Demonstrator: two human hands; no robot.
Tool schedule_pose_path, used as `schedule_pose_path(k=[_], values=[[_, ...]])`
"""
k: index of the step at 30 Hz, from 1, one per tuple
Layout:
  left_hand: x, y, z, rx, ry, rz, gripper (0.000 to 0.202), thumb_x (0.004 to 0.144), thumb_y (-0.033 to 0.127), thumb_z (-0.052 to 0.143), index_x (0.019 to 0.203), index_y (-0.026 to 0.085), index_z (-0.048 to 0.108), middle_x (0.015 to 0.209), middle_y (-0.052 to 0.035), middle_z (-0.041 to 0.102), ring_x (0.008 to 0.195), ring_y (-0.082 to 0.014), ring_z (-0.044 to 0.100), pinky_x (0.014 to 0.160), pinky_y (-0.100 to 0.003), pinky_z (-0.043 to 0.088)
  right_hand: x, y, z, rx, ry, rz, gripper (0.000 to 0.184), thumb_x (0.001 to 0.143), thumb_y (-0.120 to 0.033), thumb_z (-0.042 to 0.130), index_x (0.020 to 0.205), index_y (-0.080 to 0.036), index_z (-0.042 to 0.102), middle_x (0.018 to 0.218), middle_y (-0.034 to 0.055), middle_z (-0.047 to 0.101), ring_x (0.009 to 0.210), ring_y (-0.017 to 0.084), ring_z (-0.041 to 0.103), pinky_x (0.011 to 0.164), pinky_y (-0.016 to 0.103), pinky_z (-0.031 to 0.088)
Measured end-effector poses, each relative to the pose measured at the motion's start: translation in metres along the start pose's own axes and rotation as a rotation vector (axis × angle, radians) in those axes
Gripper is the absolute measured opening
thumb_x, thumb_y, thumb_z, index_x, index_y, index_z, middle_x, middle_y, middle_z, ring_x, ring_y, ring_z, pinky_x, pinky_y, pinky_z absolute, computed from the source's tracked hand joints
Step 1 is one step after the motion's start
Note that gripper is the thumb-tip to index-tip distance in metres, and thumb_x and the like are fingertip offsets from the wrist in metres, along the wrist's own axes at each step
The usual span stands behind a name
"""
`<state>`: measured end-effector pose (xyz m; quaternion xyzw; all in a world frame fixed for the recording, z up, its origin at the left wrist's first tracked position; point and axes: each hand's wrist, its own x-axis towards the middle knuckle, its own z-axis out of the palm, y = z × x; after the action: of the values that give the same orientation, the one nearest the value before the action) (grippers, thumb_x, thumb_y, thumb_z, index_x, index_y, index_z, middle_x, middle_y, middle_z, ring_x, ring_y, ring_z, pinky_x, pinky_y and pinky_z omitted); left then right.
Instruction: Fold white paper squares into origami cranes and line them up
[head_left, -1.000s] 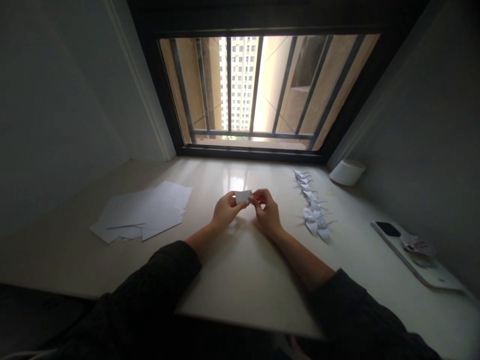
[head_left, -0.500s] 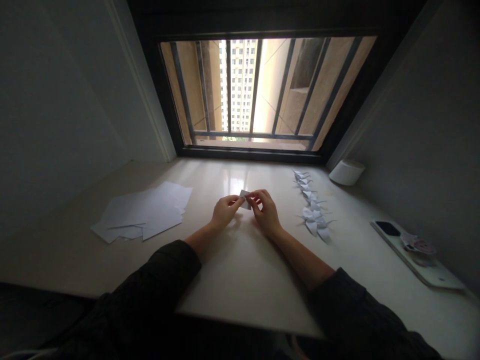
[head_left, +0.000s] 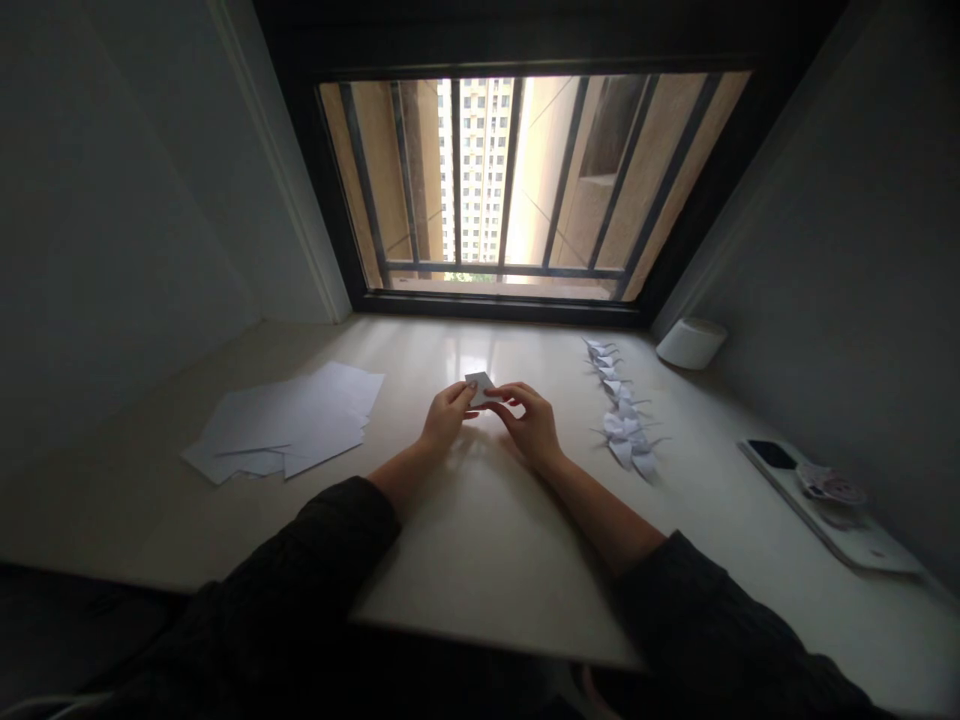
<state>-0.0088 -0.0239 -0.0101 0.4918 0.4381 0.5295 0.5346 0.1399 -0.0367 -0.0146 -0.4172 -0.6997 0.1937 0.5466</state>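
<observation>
My left hand (head_left: 448, 415) and my right hand (head_left: 531, 423) meet over the middle of the pale table (head_left: 480, 540), both pinching a small folded piece of white paper (head_left: 478, 385). The paper sticks up between my fingertips, tilted to the left. Both forearms in dark sleeves rest on the table. To the right of my right hand lies a row of several folded white paper cranes (head_left: 622, 420).
A loose stack of white paper sheets (head_left: 289, 420) lies at the left. A white round object (head_left: 691, 343) stands at the back right corner. A phone on a white tray (head_left: 825, 500) lies at the right. A barred window (head_left: 517, 180) is straight ahead.
The folded paper has turned between my fingers, from wide and flat to small and tilted left. My hands have stayed in the same place on the table.
</observation>
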Motion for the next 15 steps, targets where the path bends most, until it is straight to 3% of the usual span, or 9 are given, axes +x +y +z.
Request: schedule_pose_path(k=[9, 15], values=[[0.0027, -0.0011, -0.0022, -0.035, 0.050, -0.036, 0.030, 0.073, 0.042, 0.062, 0.078, 0.013, 0.069, 0.079, -0.0076, 0.066, 0.075, -0.0188, 0.062, 0.068, -0.031, 0.051, 0.0007, -0.0033, -0.0007, 0.048, 0.015, 0.008, 0.020, 0.073, -0.034, 0.069, 0.092, -0.027, 0.070, 0.088, 0.0030, 0.067, 0.077, 0.018, 0.059, 0.070, 0.032, 0.047], [0.0016, 0.0028, -0.0011, -0.047, -0.032, -0.044, 0.036, 0.074, 0.046, 0.062, 0.088, 0.013, 0.067, 0.085, -0.0099, 0.069, 0.079, -0.0225, 0.067, 0.069, -0.031, 0.050, 0.0027, -0.0004, 0.0004, 0.160, 0.078, 0.097, 0.016, 0.075, -0.037, 0.067, 0.081, -0.024, 0.073, 0.081, 0.0029, 0.070, 0.074, 0.017, 0.062, 0.067, 0.030, 0.047]])
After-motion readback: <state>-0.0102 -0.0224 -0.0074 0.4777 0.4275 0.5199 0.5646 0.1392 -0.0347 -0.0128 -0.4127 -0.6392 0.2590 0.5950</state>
